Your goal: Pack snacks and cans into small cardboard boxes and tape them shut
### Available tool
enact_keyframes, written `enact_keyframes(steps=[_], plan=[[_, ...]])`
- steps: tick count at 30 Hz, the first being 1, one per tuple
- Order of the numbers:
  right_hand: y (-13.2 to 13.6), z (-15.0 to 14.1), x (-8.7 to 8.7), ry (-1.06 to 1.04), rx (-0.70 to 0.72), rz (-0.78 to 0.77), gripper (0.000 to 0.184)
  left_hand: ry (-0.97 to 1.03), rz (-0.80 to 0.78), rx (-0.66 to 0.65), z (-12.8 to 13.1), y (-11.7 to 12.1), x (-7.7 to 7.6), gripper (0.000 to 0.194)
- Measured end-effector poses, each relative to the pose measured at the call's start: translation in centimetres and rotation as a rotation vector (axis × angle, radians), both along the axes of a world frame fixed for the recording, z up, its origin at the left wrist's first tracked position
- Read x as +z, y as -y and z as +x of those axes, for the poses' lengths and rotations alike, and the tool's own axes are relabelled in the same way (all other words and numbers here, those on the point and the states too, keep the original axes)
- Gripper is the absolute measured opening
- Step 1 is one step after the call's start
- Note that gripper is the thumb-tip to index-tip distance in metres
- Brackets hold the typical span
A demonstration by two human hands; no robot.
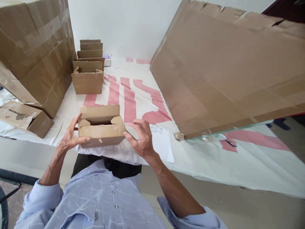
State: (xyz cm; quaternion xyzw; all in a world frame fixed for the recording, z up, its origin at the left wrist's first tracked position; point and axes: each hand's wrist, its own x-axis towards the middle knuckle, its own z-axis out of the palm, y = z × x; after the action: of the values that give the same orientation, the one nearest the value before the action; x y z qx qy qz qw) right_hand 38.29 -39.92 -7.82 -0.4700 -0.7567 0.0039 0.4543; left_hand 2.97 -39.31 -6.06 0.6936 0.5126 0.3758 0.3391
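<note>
A small brown cardboard box (102,140) stands near the table's front edge, its back flap raised and its side flaps bent inward. Through the gap in its top the inside looks dark; the contents cannot be made out. My left hand (71,135) grips the box's left end, thumb along the front and fingers behind the side. At the right end is my right hand (142,137), thumb and forefinger stretched apart close to the corner. A thin dark green edge shows between them; what it belongs to is unclear.
Several open cardboard boxes (87,83) stand in a row at the back left. Large cartons rise at left (52,66) and right (228,73). A closed box (39,125) lies at far left. Marked paper (163,146) is on the cloth-covered table (202,165).
</note>
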Motion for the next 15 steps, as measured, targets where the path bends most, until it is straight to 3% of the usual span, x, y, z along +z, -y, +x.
enact_keyframes(steps=[2, 4, 7, 11, 15], plan=[[1.0, -2.4, 1.7, 0.074, 0.108, 0.070, 0.019, 0.009, 0.019, 0.031, 0.5, 0.0, -0.3, 0.126], [2.2, -4.6, 2.2, 0.127, 0.170, 0.115, 0.013, 0.020, 0.044, 0.052, 0.9, 0.2, -0.6, 0.127], [3.3, -6.7, 1.4, 0.131, 0.159, 0.117, 0.015, 0.024, 0.082, 0.061, 1.4, 0.5, -0.8, 0.126], [4.0, -7.5, 0.1, 0.106, 0.112, -0.010, 0.019, 0.004, 0.095, 0.031, 1.6, 1.0, -0.6, 0.125], [4.1, -7.5, 1.0, 0.060, 0.143, -0.072, 0.019, 0.020, 0.063, -0.023, 1.0, 1.2, -0.5, 0.126]])
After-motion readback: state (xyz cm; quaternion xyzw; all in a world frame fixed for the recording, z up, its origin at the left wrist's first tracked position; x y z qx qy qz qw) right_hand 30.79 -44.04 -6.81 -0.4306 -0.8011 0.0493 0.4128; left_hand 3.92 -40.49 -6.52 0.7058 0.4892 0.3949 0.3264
